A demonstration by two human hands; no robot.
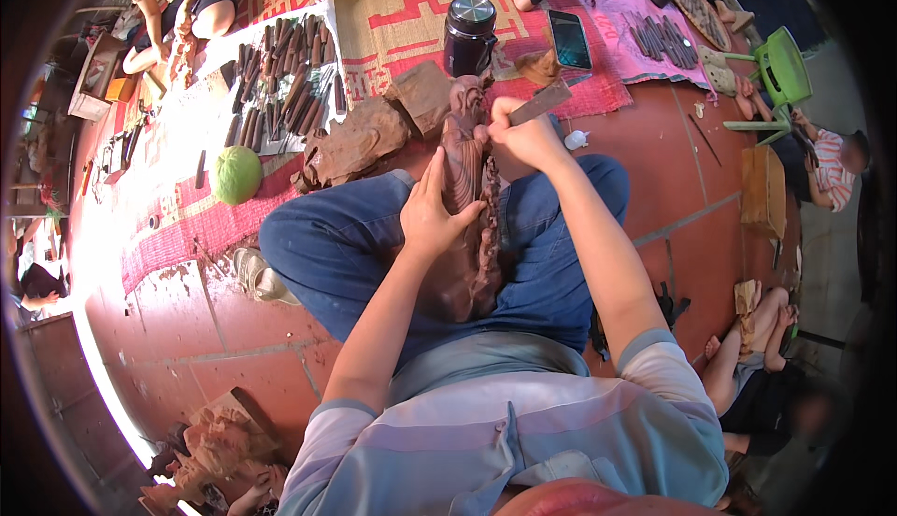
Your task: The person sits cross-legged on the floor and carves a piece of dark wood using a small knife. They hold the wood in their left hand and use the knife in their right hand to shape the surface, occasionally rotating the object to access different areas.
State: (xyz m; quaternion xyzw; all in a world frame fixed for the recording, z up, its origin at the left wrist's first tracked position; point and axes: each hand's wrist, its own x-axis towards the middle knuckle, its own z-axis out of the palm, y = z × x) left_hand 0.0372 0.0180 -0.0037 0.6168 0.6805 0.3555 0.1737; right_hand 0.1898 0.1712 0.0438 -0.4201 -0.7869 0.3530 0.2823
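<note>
Steadying carved figure point(462, 166) between knees point(313, 226), left hand point(434, 212) cupping it, right hand point(528, 140) clenched round flat tool point(545, 102); wood chunks point(355, 142) crowd the figure's left, melon point(235, 175) by white sheet's point(222, 42) near edge, thermos point(470, 40) and phone point(570, 40) beyond.

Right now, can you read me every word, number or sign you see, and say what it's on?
There are none I can read.
Dark flask: any mark on its lid is too small.
Phone: nothing readable on its screen.
Red-and-yellow mat: woven shapes, none I can read as words.
Carved figure: grooves, no writing I can make out.
</note>
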